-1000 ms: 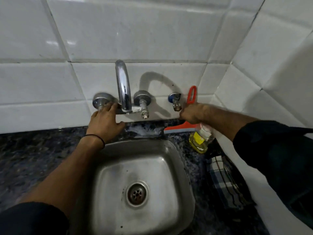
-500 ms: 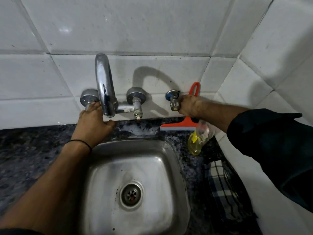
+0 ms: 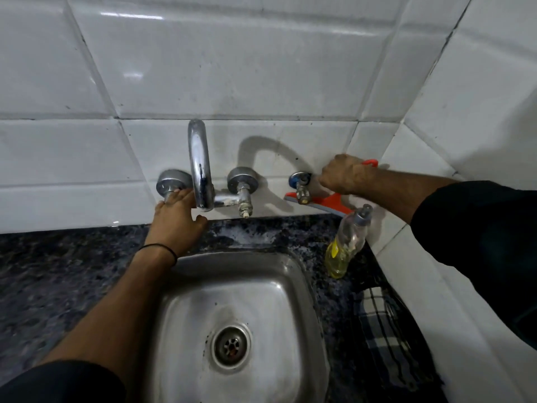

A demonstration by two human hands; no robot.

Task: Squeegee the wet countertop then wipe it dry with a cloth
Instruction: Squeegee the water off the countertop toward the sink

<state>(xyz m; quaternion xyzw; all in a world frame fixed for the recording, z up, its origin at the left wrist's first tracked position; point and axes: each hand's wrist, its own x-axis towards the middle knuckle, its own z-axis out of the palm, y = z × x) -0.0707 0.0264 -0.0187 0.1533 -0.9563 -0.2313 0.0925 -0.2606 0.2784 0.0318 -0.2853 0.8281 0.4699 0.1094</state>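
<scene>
An orange squeegee (image 3: 329, 203) with a grey blade is lifted off the counter, its blade against the white wall tiles behind the small blue-capped tap (image 3: 300, 187). My right hand (image 3: 344, 174) is shut on its handle, whose orange loop end sticks out past my knuckles. My left hand (image 3: 174, 225) lies flat on the dark speckled countertop (image 3: 58, 274) behind the sink, fingertips at the left tap knob (image 3: 171, 183). Wet foam shows on the counter strip (image 3: 255, 235) behind the sink. A dark checked cloth (image 3: 386, 330) lies on the counter at the right.
A steel sink (image 3: 232, 324) fills the middle, with a chrome spout (image 3: 200, 167) and right knob (image 3: 242, 181) on the wall above. A clear bottle of yellow liquid (image 3: 345, 242) stands right of the sink. Tiled walls meet in a corner at right.
My right hand has raised the squeegee from the countertop up onto the wall tiles. My left hand has stayed by the left knob. The camera view has tilted downward.
</scene>
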